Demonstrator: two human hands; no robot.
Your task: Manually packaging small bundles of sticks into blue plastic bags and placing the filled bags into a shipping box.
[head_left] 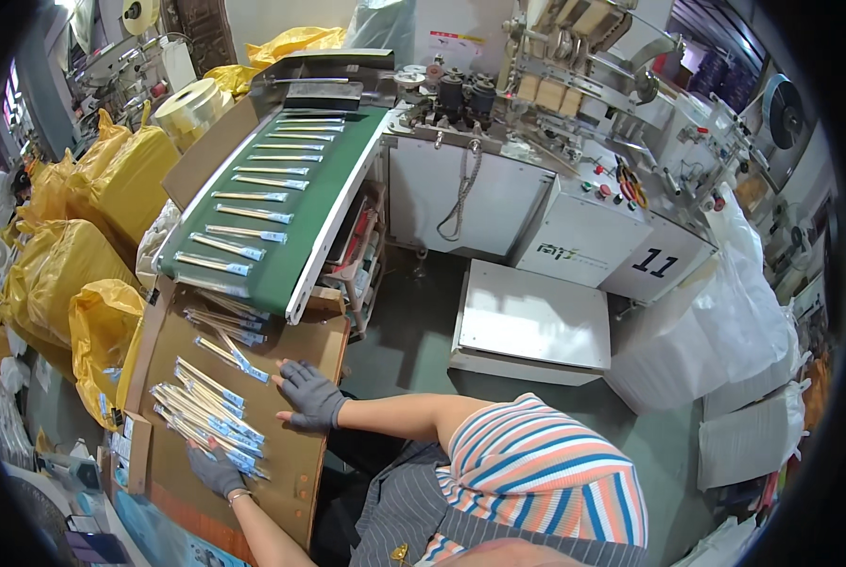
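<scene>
Loose packets of wrapped wooden chopsticks [210, 402], clear-sleeved with blue-and-white ends, lie in a pile on the brown tabletop [300, 463]. Against the pile's near lower side rests my left hand [217, 471], in a grey fingertip-less glove, its fingers stretched out and touching the packets. My right hand [313, 395], gloved alike, lies palm down on the board to the right of the pile, fingers spread and holding nothing. A few packets [224, 354] lie crosswise between the pile and the green conveyor belt [305, 217]. More packets [262, 196] sit in a spaced row along the belt.
A wooden strip [139, 454] edges the table's left side. Yellow sacks [50, 274] crowd the left, one open bag [106, 331] beside the table. A packing machine [574, 227] with buttons stands beyond, a white step box [533, 317] before it. White bags [697, 331] stand right.
</scene>
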